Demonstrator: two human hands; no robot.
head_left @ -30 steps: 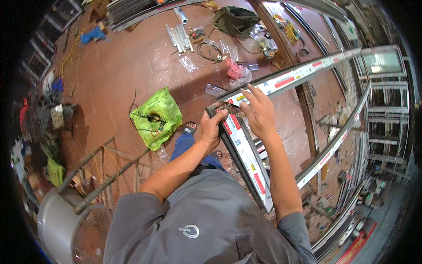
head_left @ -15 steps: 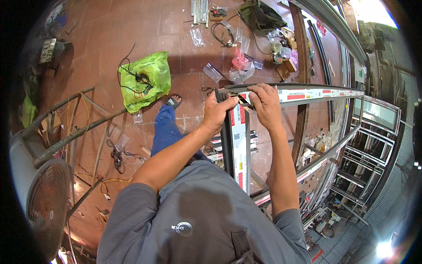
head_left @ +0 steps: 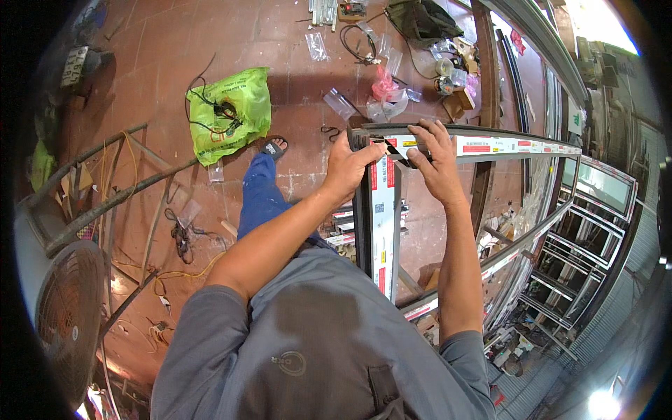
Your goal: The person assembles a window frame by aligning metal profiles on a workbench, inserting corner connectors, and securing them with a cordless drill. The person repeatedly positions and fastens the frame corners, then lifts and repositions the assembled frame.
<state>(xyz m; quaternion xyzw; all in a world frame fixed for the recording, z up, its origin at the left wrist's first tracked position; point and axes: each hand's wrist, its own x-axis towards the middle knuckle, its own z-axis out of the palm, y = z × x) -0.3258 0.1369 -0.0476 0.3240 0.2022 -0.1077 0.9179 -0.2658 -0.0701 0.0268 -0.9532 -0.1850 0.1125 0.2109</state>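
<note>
A dark aluminium frame [head_left: 381, 217] with white protective tape stands upright in front of me, its top corner at chest height. My left hand [head_left: 348, 168] grips the corner where the upright bar meets the top bar [head_left: 504, 145]. My right hand [head_left: 432, 159] rests on the top bar just right of the corner, fingers spread over it and touching a thin black strip [head_left: 393, 150] at the joint. My leg in blue trousers [head_left: 259, 199] and a sandalled foot show below on the red tiled floor.
A green plastic bag [head_left: 227, 112] with cables lies on the floor to the left. Clear bags, a pink bag [head_left: 383, 84] and small parts are scattered ahead. A standing fan [head_left: 66, 308] and metal rods are at the left. More frames [head_left: 581, 252] stand stacked to the right.
My view has tilted so the frame corner sits more central. Both hands stay at the corner; the right hand has spread its fingers along the top bar.
</note>
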